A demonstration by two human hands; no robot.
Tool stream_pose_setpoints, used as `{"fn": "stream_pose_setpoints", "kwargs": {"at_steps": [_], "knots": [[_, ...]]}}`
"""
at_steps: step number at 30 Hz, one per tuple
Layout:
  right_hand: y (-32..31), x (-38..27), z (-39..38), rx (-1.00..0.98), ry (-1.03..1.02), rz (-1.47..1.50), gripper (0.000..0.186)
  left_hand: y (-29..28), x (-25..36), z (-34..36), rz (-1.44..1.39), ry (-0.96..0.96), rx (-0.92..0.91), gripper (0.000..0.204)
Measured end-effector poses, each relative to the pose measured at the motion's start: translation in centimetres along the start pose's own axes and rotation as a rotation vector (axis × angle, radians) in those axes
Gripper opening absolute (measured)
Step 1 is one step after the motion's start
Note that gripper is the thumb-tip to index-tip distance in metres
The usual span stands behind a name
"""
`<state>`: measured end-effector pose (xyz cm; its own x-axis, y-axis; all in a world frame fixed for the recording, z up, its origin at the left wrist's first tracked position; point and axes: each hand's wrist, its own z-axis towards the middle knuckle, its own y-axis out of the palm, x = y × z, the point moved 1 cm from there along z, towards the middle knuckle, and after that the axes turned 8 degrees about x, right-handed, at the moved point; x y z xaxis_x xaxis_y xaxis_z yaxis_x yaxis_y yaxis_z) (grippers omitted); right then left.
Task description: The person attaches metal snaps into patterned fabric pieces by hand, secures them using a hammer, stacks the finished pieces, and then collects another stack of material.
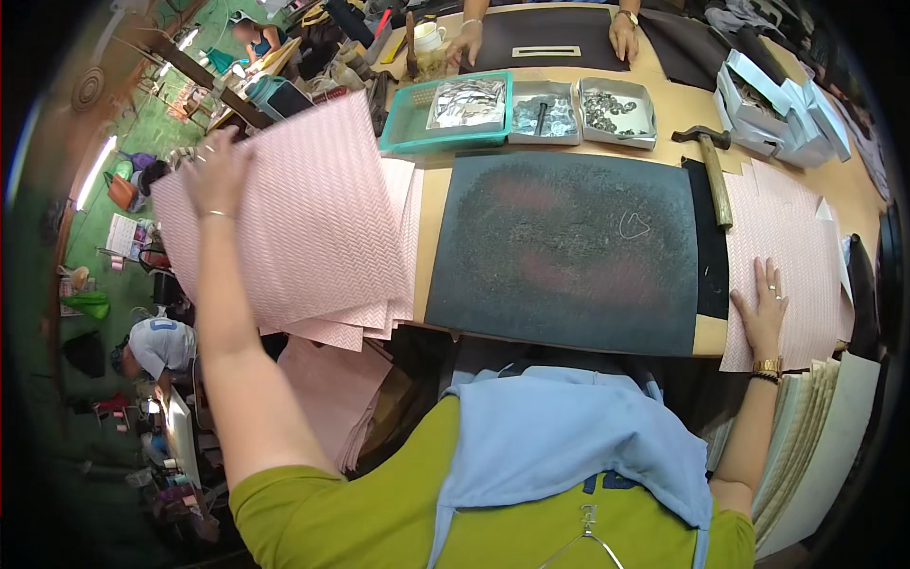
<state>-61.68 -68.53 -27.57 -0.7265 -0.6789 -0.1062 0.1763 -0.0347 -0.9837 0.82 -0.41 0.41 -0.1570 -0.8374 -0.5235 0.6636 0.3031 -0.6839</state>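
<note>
My left hand [213, 174] holds a raised pink herringbone-patterned sheet [299, 223] at its upper left, its fingers blurred. More pink sheets [404, 247] lie beneath it. My right hand [763, 308] lies with fingers spread on another pile of pink patterned sheets [777, 209] at the right. Between the piles is a worn dark board [559, 247] with a small pale outline drawn on it. A wooden-handled hammer [711, 175] rests beside a black strip [711, 270] right of the board.
Behind the board stand a teal tray [403, 123], boxes of small metal parts [616, 114] and pale blue boxes [777, 104]. Another person's hands [623, 38] rest by a dark sheet [540, 28] at the far side. Co-workers [161, 346] sit at the left. Upright boards [829, 446] stand lower right.
</note>
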Motion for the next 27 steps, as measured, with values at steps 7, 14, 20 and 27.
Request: {"fn": "stream_pose_setpoints", "kwargs": {"at_steps": [7, 14, 20, 27], "knots": [[-0.1, 1.4, -1.0, 0.093, 0.068, 0.186, 0.068, 6.0, 18.2, -14.6, -0.366, -0.444, -0.606, 0.121], [-0.3, 2.0, 2.4, 0.238, 0.181, 0.678, 0.044, 7.5, 11.7, -17.5, -0.302, -0.165, -0.488, 0.113], [-7.6, -2.9, 1.6, 0.209, 0.433, 1.523, 0.044, 2.9, 16.0, -15.8, -0.696, 0.074, -0.232, 0.093], [-10.7, -22.7, -3.1, -0.166, -0.612, 0.732, 0.088, -13.9, 35.8, -19.9, -2.114, -0.042, -1.206, 0.108]]}}
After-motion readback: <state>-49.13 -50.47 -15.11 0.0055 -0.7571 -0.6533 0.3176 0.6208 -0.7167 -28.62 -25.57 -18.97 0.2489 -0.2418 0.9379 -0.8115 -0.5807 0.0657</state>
